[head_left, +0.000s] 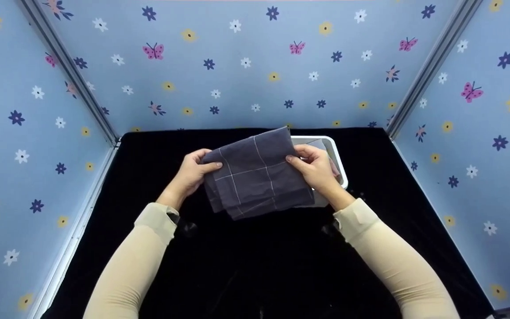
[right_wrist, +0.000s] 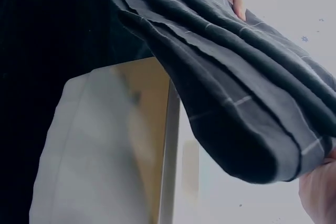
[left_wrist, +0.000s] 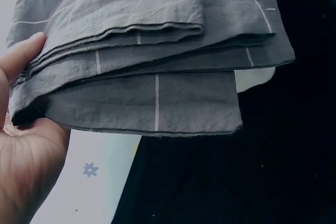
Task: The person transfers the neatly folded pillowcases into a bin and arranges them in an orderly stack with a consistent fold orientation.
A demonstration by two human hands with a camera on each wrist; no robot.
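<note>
A dark grey cloth [head_left: 255,177] with thin white grid lines is folded into several layers and held up over the black surface. My left hand [head_left: 191,173] pinches its left edge, thumb on the front. At the upper right edge, my right hand [head_left: 317,168] pinches it the same way. The left wrist view shows the stacked folds of the cloth [left_wrist: 157,51] hanging loose beyond the left hand [left_wrist: 31,166]. In the right wrist view, the rounded folds of the cloth [right_wrist: 236,87] spread between both hands.
Behind the cloth and right hand stands a white bin [head_left: 341,170], partly hidden, with a greyish piece [head_left: 317,144] inside. A black cover [head_left: 255,266] lies under everything. Blue flowered walls [head_left: 246,79] enclose the back and both sides.
</note>
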